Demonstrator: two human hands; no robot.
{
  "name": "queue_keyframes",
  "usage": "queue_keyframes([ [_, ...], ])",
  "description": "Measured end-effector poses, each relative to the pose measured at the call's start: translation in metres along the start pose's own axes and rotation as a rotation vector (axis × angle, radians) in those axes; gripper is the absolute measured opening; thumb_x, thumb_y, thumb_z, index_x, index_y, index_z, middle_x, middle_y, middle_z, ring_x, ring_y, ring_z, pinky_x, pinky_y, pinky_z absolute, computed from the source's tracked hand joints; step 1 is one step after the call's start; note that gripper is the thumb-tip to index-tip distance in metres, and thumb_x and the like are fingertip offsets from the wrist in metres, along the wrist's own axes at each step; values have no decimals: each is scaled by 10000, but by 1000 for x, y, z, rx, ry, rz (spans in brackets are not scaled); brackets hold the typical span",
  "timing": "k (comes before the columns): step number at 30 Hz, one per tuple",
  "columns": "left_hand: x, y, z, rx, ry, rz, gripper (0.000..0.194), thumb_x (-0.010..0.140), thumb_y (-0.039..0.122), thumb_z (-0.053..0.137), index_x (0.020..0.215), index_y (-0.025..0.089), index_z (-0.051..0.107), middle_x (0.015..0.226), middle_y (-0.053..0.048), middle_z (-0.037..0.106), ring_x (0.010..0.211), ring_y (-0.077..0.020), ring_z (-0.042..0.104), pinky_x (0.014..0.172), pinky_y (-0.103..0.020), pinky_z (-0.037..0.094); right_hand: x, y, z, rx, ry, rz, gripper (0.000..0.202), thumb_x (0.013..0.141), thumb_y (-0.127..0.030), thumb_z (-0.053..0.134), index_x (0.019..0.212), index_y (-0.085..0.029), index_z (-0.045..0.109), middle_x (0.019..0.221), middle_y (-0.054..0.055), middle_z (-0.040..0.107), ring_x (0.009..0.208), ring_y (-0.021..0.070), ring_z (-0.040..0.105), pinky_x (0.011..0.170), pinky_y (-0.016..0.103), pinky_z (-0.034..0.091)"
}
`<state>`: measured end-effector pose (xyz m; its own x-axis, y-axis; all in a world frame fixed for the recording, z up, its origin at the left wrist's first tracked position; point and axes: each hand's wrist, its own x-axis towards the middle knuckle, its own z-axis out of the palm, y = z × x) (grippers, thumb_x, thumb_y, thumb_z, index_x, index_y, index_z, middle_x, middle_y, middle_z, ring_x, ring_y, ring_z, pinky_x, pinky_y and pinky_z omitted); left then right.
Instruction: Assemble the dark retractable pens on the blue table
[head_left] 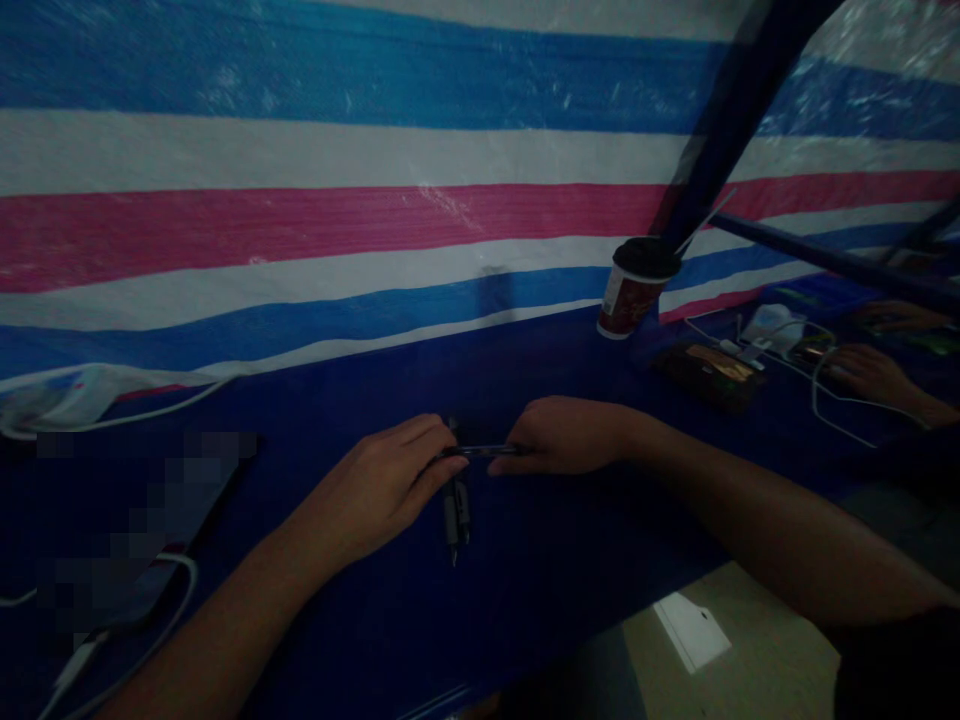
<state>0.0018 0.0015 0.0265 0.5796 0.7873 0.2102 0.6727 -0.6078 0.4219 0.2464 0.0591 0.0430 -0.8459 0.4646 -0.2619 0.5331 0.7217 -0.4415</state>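
Between my two hands a thin dark pen [487, 451] lies level above the blue table [360, 620]. My left hand [386, 480] pinches one end of it between thumb and fingers. The other end is held in my right hand [570, 436], whose fingers are curled over and partly hidden. Just below the held pen, beside my left fingertips, two dark pens [454, 515] rest side by side on the table, tips toward me; my left hand and the held pen partly cover their upper parts.
A lidded cup [634, 290] with a straw stands at the back right, near a dark pouch [712, 372]. A blurred device [180, 520] with a white cable lies left. Another person's hand [874, 372] is far right. Striped sheeting [337, 230] hangs behind the table.
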Motion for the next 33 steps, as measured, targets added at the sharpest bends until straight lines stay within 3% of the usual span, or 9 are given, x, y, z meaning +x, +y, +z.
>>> queue_keyframes([
  [4, -3, 8, -4, -80, -65, -88, 412, 1051, 440, 360, 835, 246, 653, 795, -35, 679, 769, -222, 631, 761, -350, 505, 3, -6, 5, -362, 90, -20, 430, 1063, -393, 487, 807, -148, 731, 754, 101, 730, 612, 174, 603, 580, 319, 234],
  [8, -3, 9, -4, -172, -22, -229, 501, 1036, 503, 346, 680, 241, 581, 676, -5, 617, 632, -187, 574, 648, -306, 471, 6, -8, 6, -487, 160, 66, 411, 1085, -375, 445, 920, -155, 750, 864, 124, 777, 689, 202, 669, 581, 310, 232],
  [13, 1, 0, -2, -242, 29, -364, 490, 994, 561, 377, 657, 234, 516, 572, 38, 473, 522, -146, 436, 520, -259, 350, 3, 7, -2, -103, 236, 36, 524, 1042, -608, 459, 855, -166, 669, 719, 30, 655, 626, 142, 556, 600, 276, 283],
  [17, 2, -10, 0, -336, 61, -434, 519, 983, 624, 371, 657, 234, 474, 578, 49, 383, 513, -137, 365, 488, -247, 297, 3, 18, -4, 268, 338, -57, 543, 1081, -508, 375, 725, -165, 598, 618, -30, 515, 565, 99, 470, 640, 251, 350],
  [22, 2, -17, 8, -434, 52, -469, 568, 968, 696, 369, 644, 232, 413, 590, 55, 342, 513, -126, 315, 482, -241, 264, 8, 24, 2, 341, 451, -58, 356, 1005, -446, 577, 804, -160, 640, 668, -22, 592, 620, 112, 531, 650, 249, 374],
  [26, 6, -16, 15, -486, 46, -500, 605, 951, 718, 358, 628, 225, 493, 545, 54, 357, 486, -127, 324, 482, -247, 269, 7, 25, 1, 333, 551, -64, 273, 867, -368, 786, 954, -166, 624, 819, -10, 655, 705, 112, 558, 675, 243, 386],
  [28, 8, -15, 17, -481, 85, -496, 600, 940, 712, 373, 655, 217, 557, 546, 45, 404, 486, -131, 354, 486, -247, 287, 6, 26, -1, 347, 525, -60, 295, 895, -403, 757, 1002, -163, 625, 831, -2, 669, 706, 117, 572, 672, 248, 390],
  [31, 10, -14, 18, -462, 140, -496, 596, 934, 704, 390, 669, 211, 594, 539, 40, 439, 477, -131, 371, 485, -248, 297, 6, 28, -3, 385, 452, -46, 373, 1036, -468, 529, 888, -148, 650, 740, 12, 657, 668, 124, 576, 671, 264, 398],
  [33, 10, -15, 20, -461, 148, -508, 598, 930, 708, 400, 665, 210, 599, 531, 41, 442, 466, -130, 372, 476, -248, 293, 7, 31, -4, 380, 456, -50, 342, 1026, -424, 557, 835, -153, 641, 737, 9, 650, 668, 120, 566, 681, 265, 398],
])
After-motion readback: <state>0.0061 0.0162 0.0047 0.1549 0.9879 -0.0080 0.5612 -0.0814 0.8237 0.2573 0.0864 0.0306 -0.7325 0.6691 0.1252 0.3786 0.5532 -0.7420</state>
